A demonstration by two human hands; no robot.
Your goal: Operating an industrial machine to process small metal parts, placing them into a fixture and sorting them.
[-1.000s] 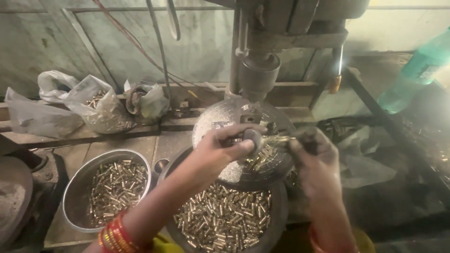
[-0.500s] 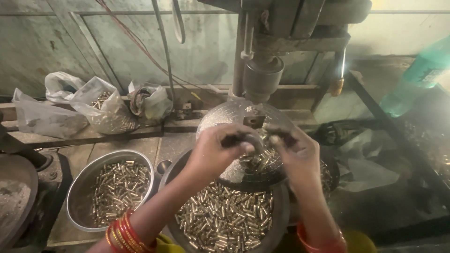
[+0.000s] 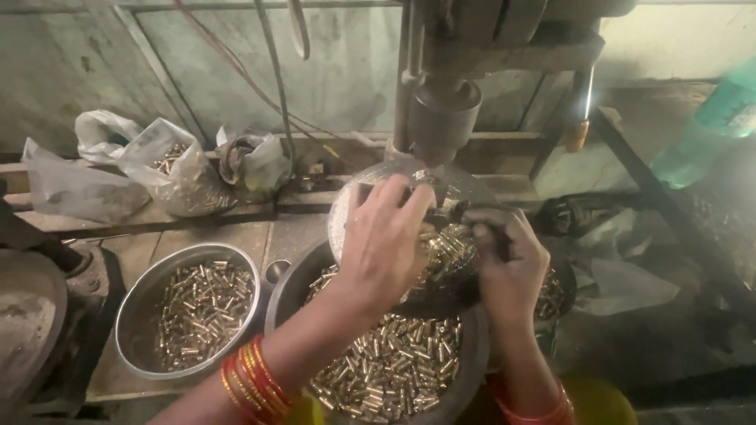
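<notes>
A: Item one, hidden or unclear?
B: The round silvery metal work plate (image 3: 362, 197) under the dark drill-press spindle (image 3: 443, 118) is largely covered by both hands. The point where the spindle meets the plate is blurred. The right side of the bench is dark, its clutter unreadable. Both forearms are cut off at the lower edge.

A: Item two, packages?
B: Three crumpled translucent plastic bags (image 3: 169, 169) stand on the back ledge at left; the middle one shows brass pieces inside. A green plastic bottle (image 3: 709, 134) leans at the upper right, partly cut off. No label can be made out.

A: Item three, hands?
B: Left hand (image 3: 386, 240), orange bangles on its wrist, lies palm down on the plate, fingers slightly spread and curved, tips at the heap of small brass tube pieces (image 3: 445, 252) on it. Whether it pinches one, I cannot tell. Right hand (image 3: 508, 264) is curled, fingers drawn together near the spindle around something dark; what it is cannot be told.

A: Item four, stock?
B: A large dark round pan (image 3: 472, 370) below the hands is full of brass pieces; a smaller steel bowl (image 3: 130, 315) at left is partly filled.
</notes>
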